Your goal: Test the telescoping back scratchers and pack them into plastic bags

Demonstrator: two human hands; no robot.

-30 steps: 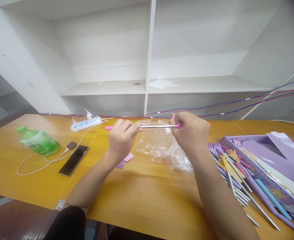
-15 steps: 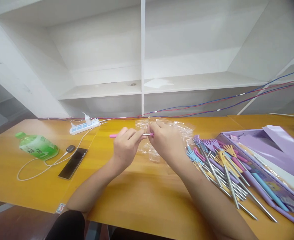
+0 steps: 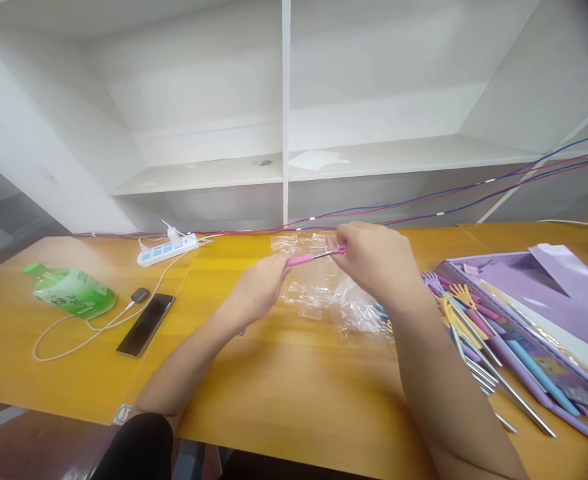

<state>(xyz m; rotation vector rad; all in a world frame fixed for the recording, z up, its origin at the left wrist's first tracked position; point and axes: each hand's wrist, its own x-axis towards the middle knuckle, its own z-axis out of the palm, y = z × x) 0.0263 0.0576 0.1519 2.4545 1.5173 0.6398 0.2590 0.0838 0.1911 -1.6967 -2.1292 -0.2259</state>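
A pink back scratcher (image 3: 301, 260) with a metal rod is held between my two hands above the table. My left hand (image 3: 259, 288) is closed around its pink handle, and the lower end of the handle shows beneath the palm. At the other end, my right hand (image 3: 378, 259) is closed on the pink head, mostly hidden by the fingers. Crumpled clear plastic wrappers (image 3: 308, 293) lie beneath and behind the hands. To the right, partly behind my right forearm, is a pile of back scratchers (image 3: 474, 323) with hand-shaped heads in purple, yellow and blue.
A purple box (image 3: 449, 263) holding purple and white sheets stands at the right. On the left are a green bottle (image 3: 74, 290), a phone (image 3: 147, 325), a small dark case (image 3: 140, 295) and a power strip (image 3: 169, 251) with white cables. White shelving (image 3: 286, 113) rises behind.
My right hand has moved right and slightly up, away from my left hand. More of the back scratcher's pink handle and metal rod shows between them, now tilted up to the right.
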